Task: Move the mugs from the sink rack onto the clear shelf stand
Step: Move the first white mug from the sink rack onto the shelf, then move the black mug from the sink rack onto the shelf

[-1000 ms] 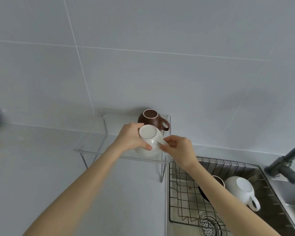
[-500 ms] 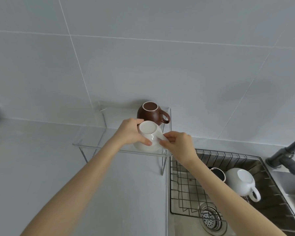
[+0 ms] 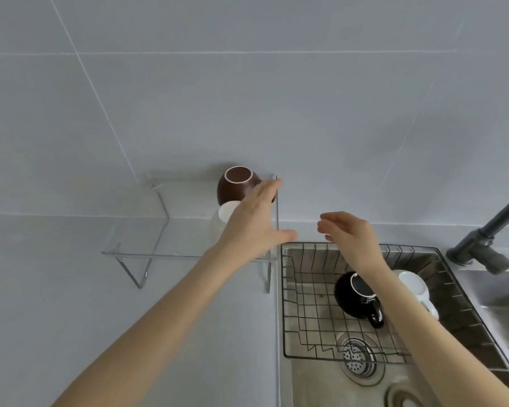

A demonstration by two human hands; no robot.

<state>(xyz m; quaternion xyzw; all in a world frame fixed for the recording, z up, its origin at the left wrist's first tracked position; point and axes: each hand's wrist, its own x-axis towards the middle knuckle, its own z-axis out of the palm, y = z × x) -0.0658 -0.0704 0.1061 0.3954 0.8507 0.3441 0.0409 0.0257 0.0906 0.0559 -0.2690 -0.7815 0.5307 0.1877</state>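
Note:
A brown mug (image 3: 234, 186) stands upside down at the back right of the clear shelf stand (image 3: 159, 230). In front of it a white mug (image 3: 222, 217) rests upside down on the stand, mostly hidden by my left hand (image 3: 254, 221), which hovers over it with fingers spread and holds nothing. My right hand (image 3: 350, 236) is open above the back rim of the wire sink rack (image 3: 306, 304). In the rack lie a black mug (image 3: 353, 298) and a second white mug (image 3: 415, 289), the latter partly behind my right forearm.
The sink holds a round drain strainer (image 3: 357, 356) under the rack. A dark grey faucet (image 3: 488, 239) rises at the right edge. Grey countertop (image 3: 56, 289) stretches left of the stand, with a tiled wall behind.
Both hands have let go of the white mug, which now sits on the stand. My right hand has drawn back to the right over the rack; my left hand has opened.

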